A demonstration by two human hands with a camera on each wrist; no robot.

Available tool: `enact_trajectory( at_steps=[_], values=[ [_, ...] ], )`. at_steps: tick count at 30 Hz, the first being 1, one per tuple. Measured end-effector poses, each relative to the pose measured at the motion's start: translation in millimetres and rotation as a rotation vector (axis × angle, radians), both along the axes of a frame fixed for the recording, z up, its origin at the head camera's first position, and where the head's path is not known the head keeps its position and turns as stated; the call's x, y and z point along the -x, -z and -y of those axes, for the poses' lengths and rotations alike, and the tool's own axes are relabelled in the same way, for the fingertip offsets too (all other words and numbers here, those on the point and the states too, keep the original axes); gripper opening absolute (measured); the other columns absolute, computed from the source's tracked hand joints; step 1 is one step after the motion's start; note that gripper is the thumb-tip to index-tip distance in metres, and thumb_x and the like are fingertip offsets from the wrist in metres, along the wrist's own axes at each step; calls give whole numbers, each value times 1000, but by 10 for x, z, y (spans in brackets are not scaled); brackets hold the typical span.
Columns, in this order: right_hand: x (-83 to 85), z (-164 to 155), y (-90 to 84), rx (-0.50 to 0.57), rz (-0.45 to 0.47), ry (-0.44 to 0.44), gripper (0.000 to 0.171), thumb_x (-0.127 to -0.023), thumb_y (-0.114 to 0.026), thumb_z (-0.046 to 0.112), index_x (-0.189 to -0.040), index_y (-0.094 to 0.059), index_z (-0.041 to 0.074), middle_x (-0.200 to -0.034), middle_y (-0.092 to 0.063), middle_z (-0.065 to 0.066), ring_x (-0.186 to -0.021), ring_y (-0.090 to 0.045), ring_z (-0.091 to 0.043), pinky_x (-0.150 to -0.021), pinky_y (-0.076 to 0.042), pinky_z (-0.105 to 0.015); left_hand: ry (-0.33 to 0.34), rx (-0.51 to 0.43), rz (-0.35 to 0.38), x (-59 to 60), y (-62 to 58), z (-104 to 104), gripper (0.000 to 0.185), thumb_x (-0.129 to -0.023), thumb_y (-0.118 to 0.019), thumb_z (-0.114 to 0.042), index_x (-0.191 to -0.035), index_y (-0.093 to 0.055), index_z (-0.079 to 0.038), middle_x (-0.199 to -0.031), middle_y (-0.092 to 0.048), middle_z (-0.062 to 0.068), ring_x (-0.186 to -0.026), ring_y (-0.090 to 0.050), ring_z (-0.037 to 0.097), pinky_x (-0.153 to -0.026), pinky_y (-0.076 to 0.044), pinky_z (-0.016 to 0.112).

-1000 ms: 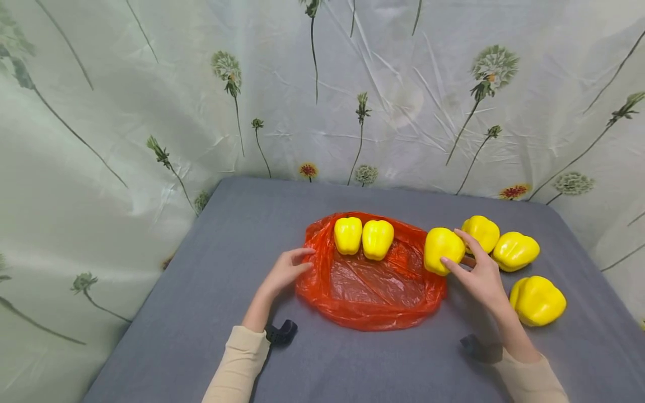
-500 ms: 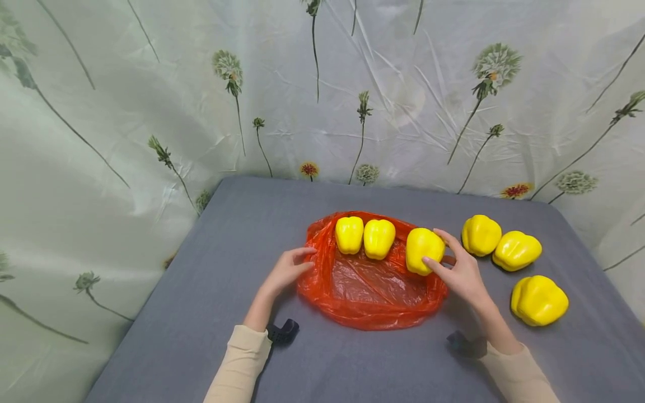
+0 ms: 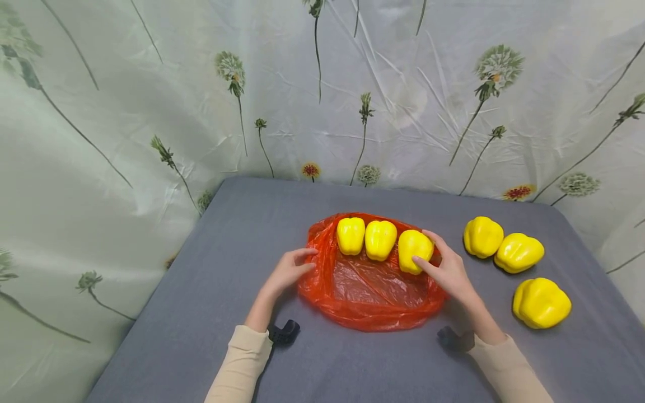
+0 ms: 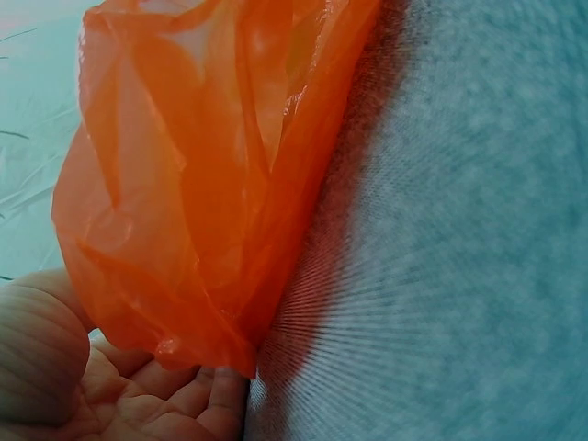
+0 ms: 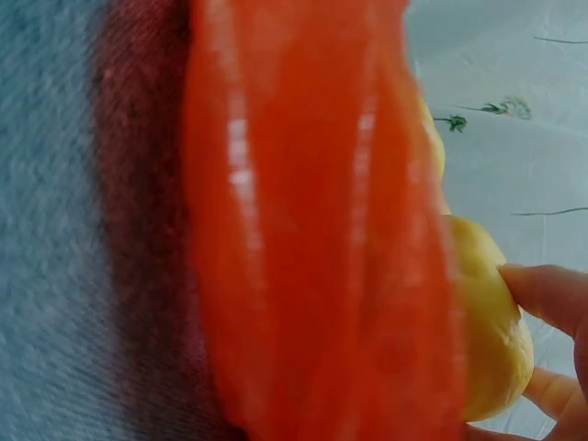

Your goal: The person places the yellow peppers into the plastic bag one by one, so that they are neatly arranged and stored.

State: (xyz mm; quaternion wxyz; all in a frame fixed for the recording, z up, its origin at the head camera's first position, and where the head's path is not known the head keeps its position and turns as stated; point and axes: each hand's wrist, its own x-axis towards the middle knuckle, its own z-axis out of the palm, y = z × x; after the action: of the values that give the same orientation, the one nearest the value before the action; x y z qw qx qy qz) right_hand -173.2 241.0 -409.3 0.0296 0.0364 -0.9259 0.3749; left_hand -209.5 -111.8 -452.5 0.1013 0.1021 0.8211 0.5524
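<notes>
My right hand grips a yellow bell pepper between thumb and fingers, at the right inside of a red plastic bag. In the right wrist view the bag's wall covers much of this pepper. Two more yellow bell peppers, a left one and a middle one, sit side by side along the bag's far wall. At the bag's left side, the fingers of my left hand touch its outside, loosely bent. The left wrist view shows the orange-red film hiding their tips.
Several loose yellow bell peppers lie right of the bag: a far one, one beside it and a nearer one. A grey cloth covers the table. A flower-print curtain stands behind.
My right hand has carried its pepper left, from over the bag's right rim to inside, near the middle pepper. My left hand has stayed at the bag's left side.
</notes>
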Motion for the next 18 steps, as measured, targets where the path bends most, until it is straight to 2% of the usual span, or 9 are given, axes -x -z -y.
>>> enact_trajectory(
  at_steps=[11, 18],
  values=[
    [65, 16, 105, -11, -20, -12, 69, -92, -58, 30, -148, -23, 11, -146, -35, -25, -126, -43, -42, -100, -40, -60, -5, 1, 13, 6, -9, -5, 36, -89, -57, -7, -124, -58, -1, -128, -59, 19, -121, -53, 34, -103, -43, 47],
    [81, 12, 150, -28, 26, -30, 75, -93, -54, 36, -151, -14, 11, -151, -27, -25, -131, -37, -44, -104, -35, -61, -3, -3, 18, 9, 5, 1, 36, -89, -57, -7, -124, -58, -1, -129, -58, 20, -122, -53, 34, -103, -43, 47]
  ],
)
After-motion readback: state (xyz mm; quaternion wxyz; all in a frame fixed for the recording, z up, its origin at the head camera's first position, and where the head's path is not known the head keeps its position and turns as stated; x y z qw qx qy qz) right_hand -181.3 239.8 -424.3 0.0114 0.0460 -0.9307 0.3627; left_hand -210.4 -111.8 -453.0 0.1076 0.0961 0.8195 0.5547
